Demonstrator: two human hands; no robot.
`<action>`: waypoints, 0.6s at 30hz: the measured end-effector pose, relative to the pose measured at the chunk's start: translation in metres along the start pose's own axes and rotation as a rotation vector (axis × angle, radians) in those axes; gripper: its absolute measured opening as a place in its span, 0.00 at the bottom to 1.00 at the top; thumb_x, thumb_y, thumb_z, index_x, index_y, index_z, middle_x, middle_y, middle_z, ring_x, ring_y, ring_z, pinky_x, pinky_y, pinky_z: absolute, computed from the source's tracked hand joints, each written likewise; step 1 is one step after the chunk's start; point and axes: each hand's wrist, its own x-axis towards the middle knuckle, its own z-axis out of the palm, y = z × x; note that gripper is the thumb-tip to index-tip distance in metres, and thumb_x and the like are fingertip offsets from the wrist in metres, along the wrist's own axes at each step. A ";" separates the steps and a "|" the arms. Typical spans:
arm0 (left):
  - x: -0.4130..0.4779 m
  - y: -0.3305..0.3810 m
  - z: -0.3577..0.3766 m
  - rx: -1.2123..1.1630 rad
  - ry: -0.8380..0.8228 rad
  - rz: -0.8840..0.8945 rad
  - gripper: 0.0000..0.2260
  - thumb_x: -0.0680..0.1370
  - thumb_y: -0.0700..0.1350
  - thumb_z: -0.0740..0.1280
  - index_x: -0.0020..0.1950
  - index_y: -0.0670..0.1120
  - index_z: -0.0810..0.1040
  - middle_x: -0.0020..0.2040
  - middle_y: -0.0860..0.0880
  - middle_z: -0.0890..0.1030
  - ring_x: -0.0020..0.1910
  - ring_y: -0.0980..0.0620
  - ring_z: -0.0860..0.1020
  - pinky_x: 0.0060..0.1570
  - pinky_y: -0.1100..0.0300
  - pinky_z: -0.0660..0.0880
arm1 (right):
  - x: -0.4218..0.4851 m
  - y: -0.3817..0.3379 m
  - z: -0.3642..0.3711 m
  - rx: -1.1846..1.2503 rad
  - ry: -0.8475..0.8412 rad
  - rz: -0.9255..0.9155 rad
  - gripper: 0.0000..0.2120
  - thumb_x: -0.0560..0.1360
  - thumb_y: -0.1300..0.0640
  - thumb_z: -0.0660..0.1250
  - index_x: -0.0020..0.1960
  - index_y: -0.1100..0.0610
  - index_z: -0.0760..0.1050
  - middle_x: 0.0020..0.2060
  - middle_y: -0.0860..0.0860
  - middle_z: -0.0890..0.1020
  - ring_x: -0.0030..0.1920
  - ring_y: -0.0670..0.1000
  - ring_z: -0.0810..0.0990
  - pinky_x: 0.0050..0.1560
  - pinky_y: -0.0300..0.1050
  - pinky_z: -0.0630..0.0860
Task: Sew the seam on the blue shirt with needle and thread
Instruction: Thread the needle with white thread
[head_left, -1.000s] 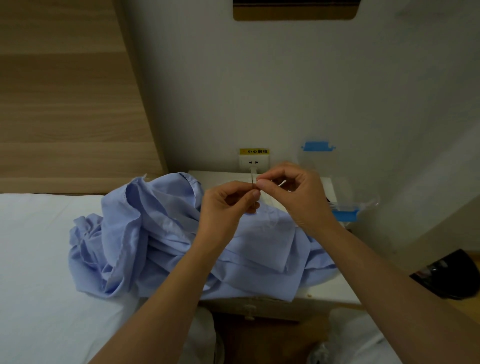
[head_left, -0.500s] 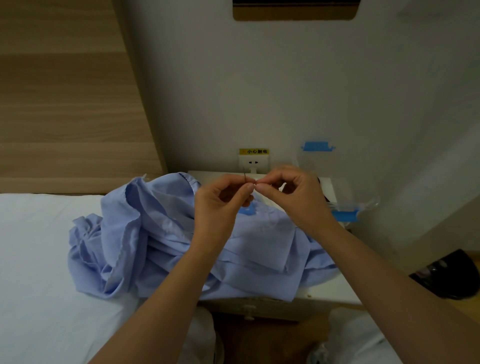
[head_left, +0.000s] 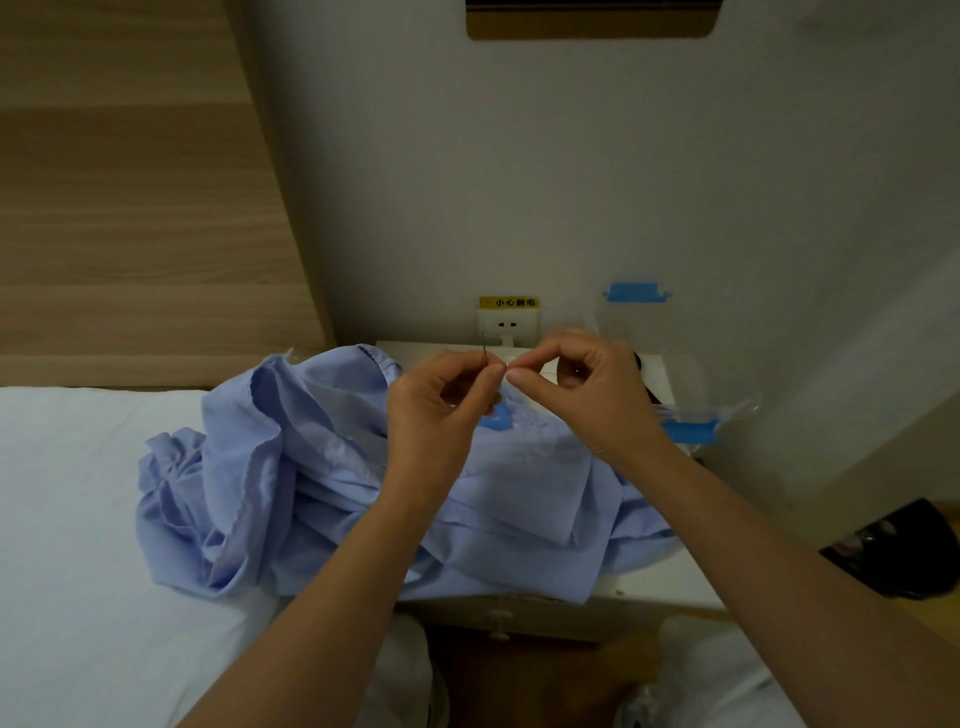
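Observation:
The blue shirt lies crumpled across the bed edge and the white bedside table. Above it my left hand pinches a thin dark needle that sticks upright from its fingertips. My right hand has thumb and forefinger pinched together right beside the left fingertips, almost touching them. The thread between them is too fine to make out. A small bright blue object rests on the shirt under the hands.
A white bed sheet fills the left. A wall socket with a yellow label sits behind the table. A clear box with blue clips stands at the table's right. A dark object lies on the floor at right.
Both hands have drifted slightly left and the left hand rose a little. The needle now stands upright in the left fingertips, with the right fingertips pinched beside it.

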 end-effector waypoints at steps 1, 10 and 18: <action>0.000 0.001 0.000 -0.006 -0.005 -0.002 0.04 0.76 0.45 0.68 0.49 0.47 0.80 0.41 0.52 0.82 0.39 0.56 0.82 0.43 0.65 0.80 | 0.000 0.000 0.000 0.003 0.000 -0.004 0.03 0.72 0.61 0.74 0.42 0.55 0.82 0.35 0.42 0.80 0.30 0.41 0.73 0.33 0.32 0.67; 0.000 0.005 -0.001 -0.124 0.009 -0.062 0.07 0.74 0.42 0.69 0.51 0.43 0.82 0.41 0.49 0.84 0.37 0.55 0.83 0.40 0.66 0.79 | 0.000 0.003 -0.002 0.008 0.035 -0.052 0.03 0.71 0.61 0.74 0.41 0.56 0.82 0.36 0.44 0.80 0.34 0.41 0.75 0.34 0.31 0.68; 0.000 0.003 -0.001 -0.086 -0.042 -0.027 0.06 0.75 0.41 0.69 0.50 0.43 0.82 0.39 0.50 0.83 0.36 0.57 0.82 0.39 0.68 0.78 | 0.000 0.008 0.001 -0.121 0.026 -0.179 0.05 0.72 0.54 0.73 0.44 0.56 0.83 0.36 0.46 0.79 0.32 0.43 0.72 0.32 0.35 0.69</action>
